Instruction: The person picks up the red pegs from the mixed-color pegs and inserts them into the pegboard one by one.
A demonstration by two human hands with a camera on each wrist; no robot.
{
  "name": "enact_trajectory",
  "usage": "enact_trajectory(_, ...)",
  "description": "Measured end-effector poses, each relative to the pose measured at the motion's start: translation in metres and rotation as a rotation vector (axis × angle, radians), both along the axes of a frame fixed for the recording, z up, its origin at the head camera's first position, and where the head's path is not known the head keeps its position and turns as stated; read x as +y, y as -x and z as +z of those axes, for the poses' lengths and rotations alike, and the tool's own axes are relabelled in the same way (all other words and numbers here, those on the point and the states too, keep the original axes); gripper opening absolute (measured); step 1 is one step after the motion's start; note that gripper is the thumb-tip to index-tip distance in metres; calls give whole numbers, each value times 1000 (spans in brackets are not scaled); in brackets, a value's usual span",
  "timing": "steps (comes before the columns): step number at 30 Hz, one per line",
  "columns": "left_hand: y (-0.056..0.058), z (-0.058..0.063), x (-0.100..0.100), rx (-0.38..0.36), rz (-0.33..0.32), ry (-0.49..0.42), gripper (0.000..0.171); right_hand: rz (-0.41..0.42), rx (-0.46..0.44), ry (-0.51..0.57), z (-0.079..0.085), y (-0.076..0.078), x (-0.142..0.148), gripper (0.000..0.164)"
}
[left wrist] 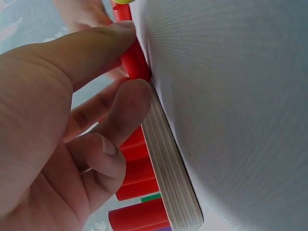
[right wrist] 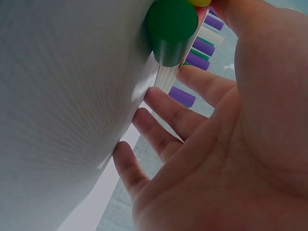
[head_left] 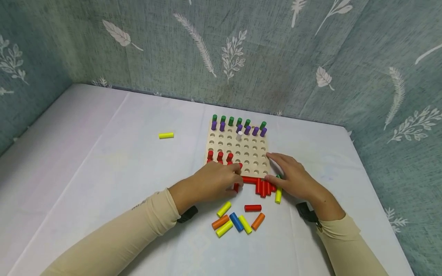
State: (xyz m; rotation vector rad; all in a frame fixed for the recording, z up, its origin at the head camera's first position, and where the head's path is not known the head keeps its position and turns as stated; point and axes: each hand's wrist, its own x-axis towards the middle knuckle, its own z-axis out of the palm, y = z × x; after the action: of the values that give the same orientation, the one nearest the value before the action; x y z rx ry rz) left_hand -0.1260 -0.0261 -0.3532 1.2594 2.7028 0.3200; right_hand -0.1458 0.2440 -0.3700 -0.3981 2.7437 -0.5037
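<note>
Only the left wrist view reveals the pegboard's [left wrist: 169, 166] plies — just beside it, the left hand [head_left: 215, 182] pinches one red peg [head_left: 236, 188]; the right hand [head_left: 293, 176] is spread. Six purple pegs [head_left: 222, 127] stand in holes.

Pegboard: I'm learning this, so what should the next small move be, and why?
I'd probably have the left hand lift the red peg between its thumb and fingers into an open hole near the front of the pegboard. Other red pegs stand at its front left, holes to their right are open, and the right hand touches the board's right edge.
</note>
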Motion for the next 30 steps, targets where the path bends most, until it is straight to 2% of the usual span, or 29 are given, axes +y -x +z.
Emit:
enact_trajectory(8, 1, 1, -1, -11, -12, -9, 27, -15, -21, -3, 1, -1, -1, 81)
enact_trajectory(17, 3, 1, 0, 31, -33, -58, 26, -15, -8, 13, 1, -2, 0, 79)
enact_trajectory(23, 3, 4, 4, 43, -23, -79, 23, -24, -12, 17, 0, -5, 3, 79)
enact_trajectory(27, 3, 9, 4, 71, -7, -137, 20, -15, 2, 14, 2, -3, 3, 79)
enact_trajectory(30, 3, 18, 3, 105, 0, -170, 18, -17, 2, 17, 3, -2, 2, 80)
